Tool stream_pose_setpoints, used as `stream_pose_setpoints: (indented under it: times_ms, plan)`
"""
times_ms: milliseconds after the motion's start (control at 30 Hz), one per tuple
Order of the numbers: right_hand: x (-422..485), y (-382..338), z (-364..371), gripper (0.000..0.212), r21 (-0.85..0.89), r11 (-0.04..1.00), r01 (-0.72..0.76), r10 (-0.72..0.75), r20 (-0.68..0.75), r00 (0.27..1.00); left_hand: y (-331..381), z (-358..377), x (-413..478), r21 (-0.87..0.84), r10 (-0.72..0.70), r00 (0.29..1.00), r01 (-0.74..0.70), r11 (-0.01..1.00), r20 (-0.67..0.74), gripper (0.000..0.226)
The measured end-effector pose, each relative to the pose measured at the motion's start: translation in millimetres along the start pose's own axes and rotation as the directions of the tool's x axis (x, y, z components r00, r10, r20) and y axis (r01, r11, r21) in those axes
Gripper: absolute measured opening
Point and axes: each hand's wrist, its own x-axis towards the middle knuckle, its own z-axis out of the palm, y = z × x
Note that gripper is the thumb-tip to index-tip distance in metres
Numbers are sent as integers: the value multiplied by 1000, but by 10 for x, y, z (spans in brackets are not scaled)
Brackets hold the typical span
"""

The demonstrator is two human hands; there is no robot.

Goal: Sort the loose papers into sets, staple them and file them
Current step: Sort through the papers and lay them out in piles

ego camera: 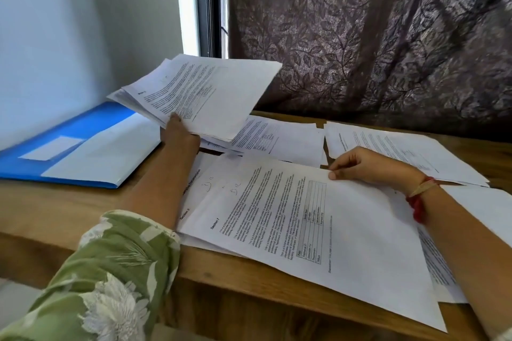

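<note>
My left hand [178, 133] grips a thick stack of printed papers [210, 94] and holds it up off the table, tilted toward the window. My right hand [365, 165] pinches the far edge of a printed sheet headed "Section 7" [327, 232], which lies on top of a pile in front of me. More sheets [199, 194] peek out beneath it on the left. Another pile [279, 138] lies behind, under the raised stack. A further set [401, 149] lies at the back right. An open blue folder [63, 147] with white sheets in it lies at the left.
The wooden table [69, 207] runs up to a white wall on the left and a dark leaf-patterned curtain [374, 36] at the back. A window strip [205, 3] shows between them. More paper [482, 207] lies at the right edge.
</note>
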Motion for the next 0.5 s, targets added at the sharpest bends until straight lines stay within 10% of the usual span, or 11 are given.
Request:
stream_pose_setpoints:
  times_ms: [167, 300, 500]
  plan:
    - [40, 4, 31, 8, 16, 999, 52, -48, -193, 980, -68, 82, -102, -39, 1, 995, 3, 999, 103, 35]
    - [56, -31, 12, 24, 371, 923, 108, 133, -566, 813, -149, 192, -296, 144, -71, 938, 23, 989, 338, 26]
    - [-17, -149, 4, 53, 804, 589, 82, 239, -270, 933, -269, 241, -353, 226, -64, 792, -95, 970, 607, 41]
